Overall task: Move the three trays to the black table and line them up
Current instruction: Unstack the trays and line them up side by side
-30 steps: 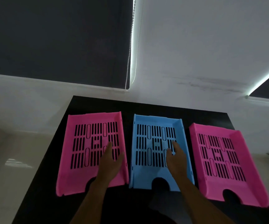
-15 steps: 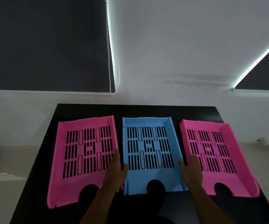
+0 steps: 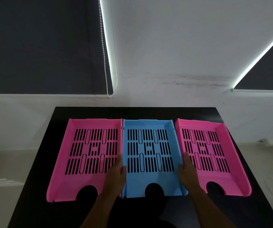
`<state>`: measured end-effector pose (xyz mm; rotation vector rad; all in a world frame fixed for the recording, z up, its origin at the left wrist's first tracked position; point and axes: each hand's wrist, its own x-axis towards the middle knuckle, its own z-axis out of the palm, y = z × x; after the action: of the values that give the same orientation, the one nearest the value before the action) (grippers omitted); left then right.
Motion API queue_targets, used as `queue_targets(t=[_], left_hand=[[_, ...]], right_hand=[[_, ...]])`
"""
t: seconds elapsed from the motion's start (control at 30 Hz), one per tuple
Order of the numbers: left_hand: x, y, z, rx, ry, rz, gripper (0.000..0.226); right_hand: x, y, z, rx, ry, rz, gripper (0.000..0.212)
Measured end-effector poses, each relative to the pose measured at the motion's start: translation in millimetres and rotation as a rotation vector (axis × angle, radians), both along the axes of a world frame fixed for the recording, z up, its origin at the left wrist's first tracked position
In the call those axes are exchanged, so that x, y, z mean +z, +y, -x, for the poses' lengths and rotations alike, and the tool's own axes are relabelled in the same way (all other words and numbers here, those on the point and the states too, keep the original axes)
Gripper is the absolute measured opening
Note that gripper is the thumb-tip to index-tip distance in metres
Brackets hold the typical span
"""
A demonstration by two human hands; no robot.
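Three slotted letter trays lie side by side on the black table [image 3: 86,112], open fronts toward me. The left pink tray [image 3: 76,124] touches the blue tray [image 3: 147,125] in the middle. The right pink tray [image 3: 198,125] sits close against the blue one's other side. My left hand [image 3: 115,176] lies across the seam between the left pink tray and the blue tray, fingers on the pink floor, thumb on the blue side. My right hand [image 3: 188,175] lies the same way across the blue and right pink trays. The back edges stand in one row.
The table stands against a white wall [image 3: 165,55] with dark roller blinds at the left [image 3: 42,46] and right. A bead cord [image 3: 105,63] hangs by the left blind. Pale floor shows on both sides. A bare strip of table runs in front of the trays.
My hands slid from the tray floors to the seams beside the blue tray. The left pink tray turned straight and closed up against the blue one; the right pink tray came closer too.
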<state>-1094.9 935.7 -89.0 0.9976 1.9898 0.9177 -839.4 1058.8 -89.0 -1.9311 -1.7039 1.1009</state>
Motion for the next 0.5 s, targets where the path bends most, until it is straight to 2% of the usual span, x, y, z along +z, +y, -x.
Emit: queue_targets(t=[0.13,0.27,0.37,0.5], left_hand=[[0.7,1.1,-0.8,-0.005,0.018,0.012,0.063],[1.3,0.3,-2.0,-0.003,0.032,0.006,0.062],[1.5,-0.3,-2.0,-0.002,0.034,0.001,0.062],[1.1,-0.6,-2.0,0.001,0.042,0.003,0.062]], right_hand=[[-1.1,1.0,-2.1,0.028,0.019,0.007,0.065],[2.2,-4.5,-2.9,0.029,0.007,-0.016,0.052],[1.9,-7.5,-4.1,0.035,-0.028,-0.028,0.041],[0.9,-8.1,-6.0,0.026,-0.084,-0.043,0.036]])
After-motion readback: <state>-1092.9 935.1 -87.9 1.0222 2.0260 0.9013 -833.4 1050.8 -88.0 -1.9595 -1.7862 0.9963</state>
